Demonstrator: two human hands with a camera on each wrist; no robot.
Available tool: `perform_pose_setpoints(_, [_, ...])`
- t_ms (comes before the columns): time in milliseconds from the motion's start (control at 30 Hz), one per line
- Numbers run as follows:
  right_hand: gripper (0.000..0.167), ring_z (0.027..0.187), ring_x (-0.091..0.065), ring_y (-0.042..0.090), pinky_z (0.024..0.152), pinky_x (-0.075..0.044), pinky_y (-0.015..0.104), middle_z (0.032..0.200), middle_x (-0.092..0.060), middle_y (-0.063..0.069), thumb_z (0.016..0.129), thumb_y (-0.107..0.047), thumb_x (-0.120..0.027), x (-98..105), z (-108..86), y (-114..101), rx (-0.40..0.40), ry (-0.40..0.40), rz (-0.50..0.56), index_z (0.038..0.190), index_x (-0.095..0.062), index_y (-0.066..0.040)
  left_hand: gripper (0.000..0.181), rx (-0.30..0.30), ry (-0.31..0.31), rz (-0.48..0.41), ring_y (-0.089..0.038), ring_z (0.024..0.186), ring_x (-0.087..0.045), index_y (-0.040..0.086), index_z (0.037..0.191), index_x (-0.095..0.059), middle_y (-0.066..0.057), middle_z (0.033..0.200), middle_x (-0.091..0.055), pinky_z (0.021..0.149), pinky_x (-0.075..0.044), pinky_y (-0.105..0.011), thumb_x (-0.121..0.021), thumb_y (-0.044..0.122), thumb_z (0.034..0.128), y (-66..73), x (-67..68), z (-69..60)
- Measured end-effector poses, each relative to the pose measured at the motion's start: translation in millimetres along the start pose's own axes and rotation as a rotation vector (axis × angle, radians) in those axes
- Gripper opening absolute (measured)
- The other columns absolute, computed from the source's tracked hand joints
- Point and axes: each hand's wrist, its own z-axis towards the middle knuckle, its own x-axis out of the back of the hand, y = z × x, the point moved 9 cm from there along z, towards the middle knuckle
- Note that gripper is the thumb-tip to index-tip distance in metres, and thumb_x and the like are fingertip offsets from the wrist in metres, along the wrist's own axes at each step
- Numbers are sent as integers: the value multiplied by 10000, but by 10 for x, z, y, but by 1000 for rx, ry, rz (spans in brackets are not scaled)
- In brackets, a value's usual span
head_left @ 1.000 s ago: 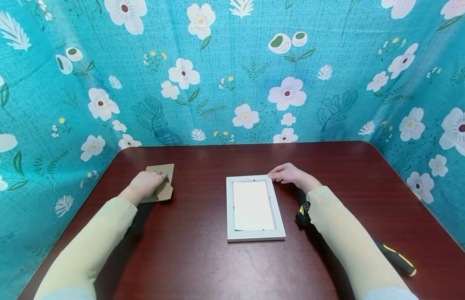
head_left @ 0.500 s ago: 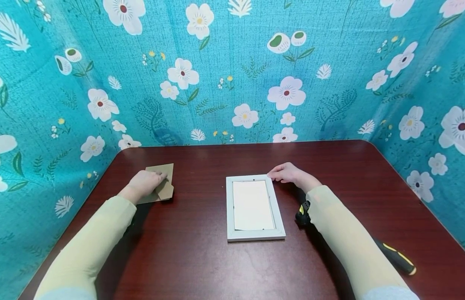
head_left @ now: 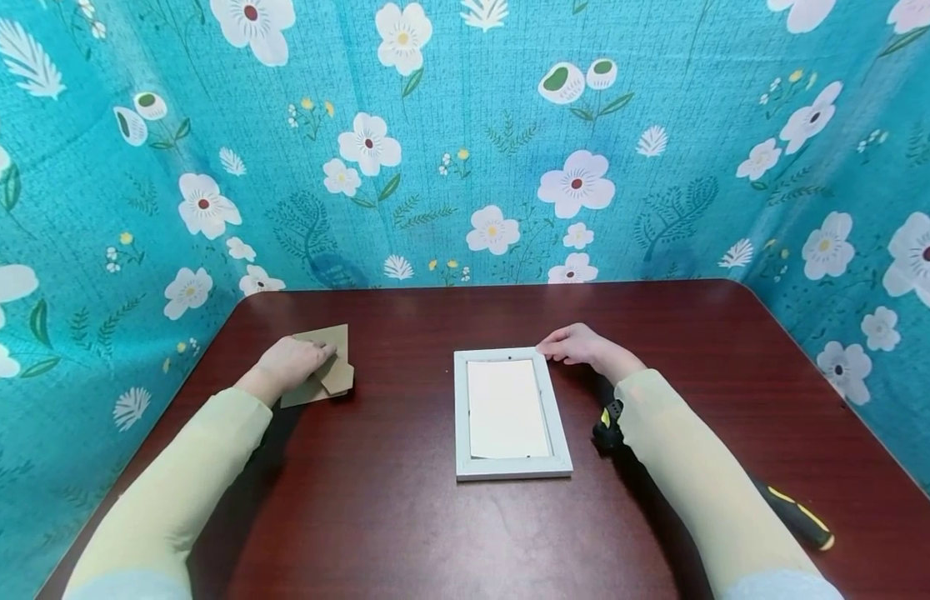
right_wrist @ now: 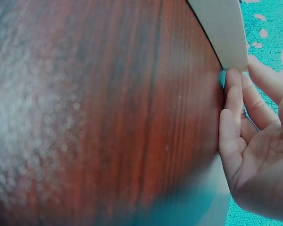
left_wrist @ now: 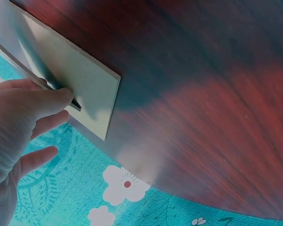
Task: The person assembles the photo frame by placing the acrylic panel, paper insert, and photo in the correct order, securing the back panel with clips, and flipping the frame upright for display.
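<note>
A dark red-brown, wood-grained surface [head_left: 375,508] is marked by a glossy, light-reflecting finish. Smooth, pale grey faces are shown by the rectangular picture frame [head_left: 462,417], and a plain matt look is given by the white rectangular paper sheet [head_left: 507,408]. The tan, flat cardboard-like board [left_wrist: 92,82] is seen as matt. Woven texture is shown by the turquoise flower-printed cloth curtain [head_left: 450,175]; soft matt cloth is seen in the pale yellow-green sleeve [head_left: 705,475].

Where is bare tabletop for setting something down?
Bare: the tabletop between the cardboard panel and the picture frame, and nearside of the frame. Crowded: right of the frame, where the right sleeve partly hides a tool handle.
</note>
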Motion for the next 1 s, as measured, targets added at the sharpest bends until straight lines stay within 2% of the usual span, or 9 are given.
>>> perform_pose_setpoints(200, [365, 963, -565, 256, 865, -493, 365, 1002, -668, 108, 941, -262, -655, 5, -2, -13, -4, -6, -13, 1172, -667, 20, 353, -14, 26, 34, -248, 818, -661, 31, 1063, -626, -137, 904, -674, 750, -553, -391, -783, -57, 760, 14, 66, 0])
perform_pose_setpoints(433, [363, 951, -561, 250, 844, -496, 347, 998, -667, 104, 944, -262, -652, -1, -5, -21, -7, -10, -12, 1173, -667, 19, 360, 1, 56, 11, -233, 786, -662, 40, 1053, -609, -127, 887, -685, 748, -554, -397, -787, -58, 755, 41, 188, 49])
perform_pose_setpoints(567, [360, 954, -560, 252, 852, -495, 353, 996, -667, 101, 945, -260, -650, -1, 3, -10, -4, -7, -14, 1172, -667, 19, 367, -17, 74, 18, -230, 808, -667, 28, 1095, -611, -130, 923, -691, 755, -552, -393, -765, -64, 775, 123, 272, 91])
perform_pose_setpoints(767, [363, 981, -567, 269, 900, -487, 389, 1013, -671, 115, 945, -259, -651, 1, 11, 5, 2, -5, -10, 1171, -665, 25, 449, -32, 42, 24, -250, 926, -669, 10, 1199, -605, -157, 1060, -686, 819, -535, -403, -764, -55, 784, 262, 368, 184])
perform_pose_setpoints(867, [361, 969, -567, 263, 877, -493, 372, 1006, -672, 112, 944, -259, -652, 1, 10, 4, 4, 0, -13, 1167, -668, 23, 391, -47, 72, 36, -247, 941, -667, 11, 1194, -612, -154, 1069, -684, 817, -533, -401, -714, -70, 825, 333, 459, 214])
perform_pose_setpoints(1000, [357, 954, -571, 256, 868, -495, 366, 991, -677, 107, 942, -255, -656, 4, 7, -3, 3, 5, -10, 1162, -671, 25, 338, -68, 112, 58, -239, 899, -673, 23, 1145, -615, -144, 1037, -686, 778, -542, -393, -701, -73, 833, 441, 581, 253])
